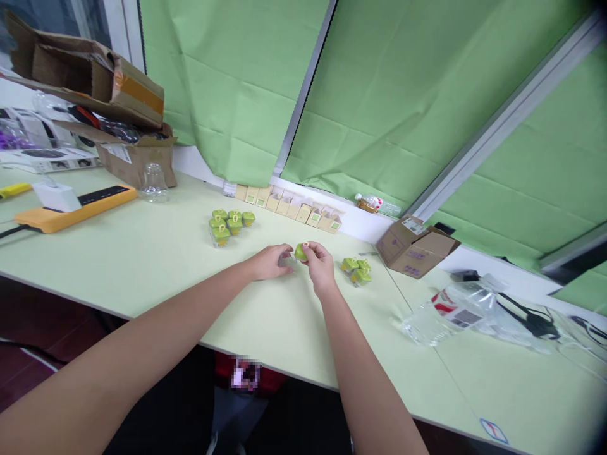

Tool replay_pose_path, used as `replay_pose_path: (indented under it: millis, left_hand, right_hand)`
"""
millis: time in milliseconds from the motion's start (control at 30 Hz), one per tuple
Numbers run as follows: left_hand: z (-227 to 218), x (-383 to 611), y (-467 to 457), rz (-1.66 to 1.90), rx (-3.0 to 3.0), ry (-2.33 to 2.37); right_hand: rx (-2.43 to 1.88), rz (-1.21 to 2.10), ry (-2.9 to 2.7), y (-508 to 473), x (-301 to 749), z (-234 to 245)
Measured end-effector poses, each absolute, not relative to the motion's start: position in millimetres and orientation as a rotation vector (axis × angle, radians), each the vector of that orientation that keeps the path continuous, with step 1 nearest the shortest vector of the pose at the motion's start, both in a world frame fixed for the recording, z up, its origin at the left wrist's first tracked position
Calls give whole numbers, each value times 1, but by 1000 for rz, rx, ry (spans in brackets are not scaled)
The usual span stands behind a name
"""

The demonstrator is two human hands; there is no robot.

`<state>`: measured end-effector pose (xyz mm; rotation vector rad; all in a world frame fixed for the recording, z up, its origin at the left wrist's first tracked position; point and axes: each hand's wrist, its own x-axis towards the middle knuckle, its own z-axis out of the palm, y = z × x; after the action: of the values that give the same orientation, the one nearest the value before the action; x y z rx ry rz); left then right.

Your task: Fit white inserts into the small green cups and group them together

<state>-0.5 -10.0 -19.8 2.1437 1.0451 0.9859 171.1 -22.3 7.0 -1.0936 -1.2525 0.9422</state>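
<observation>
Both my hands meet over the pale green table (142,259), pinched round one small green item (300,252). My left hand (271,261) grips its left side, where something clear shows. My right hand (318,263) holds its right side with curled fingers. A cluster of several similar green items in clear cases (228,225) sits to the far left of my hands. A smaller group of green items (356,270) lies just right of my right hand.
A row of small cream boxes (289,205) lines the wall under green curtains. A brown carton (415,245) and clear plastic bags (450,313) lie at right. At left are an orange power strip (71,212), a glass jar (152,183) and stacked cardboard boxes (95,82).
</observation>
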Motion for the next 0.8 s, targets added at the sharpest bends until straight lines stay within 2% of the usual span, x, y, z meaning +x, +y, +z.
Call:
replay_pose_path:
  millis: [633, 733, 800]
  left_hand:
    - [-17, -1, -14, 972, 2181, 1017]
    - [-18, 0, -13, 953, 2144, 1029]
    - [-20, 0, -11, 931, 2111, 1056]
  right_hand:
    - [-1086, 984, -1254, -26, 163, 9]
    - [-1068, 1058, -1106, -29, 164, 33]
    - [-930, 1086, -997, -39, 177, 65]
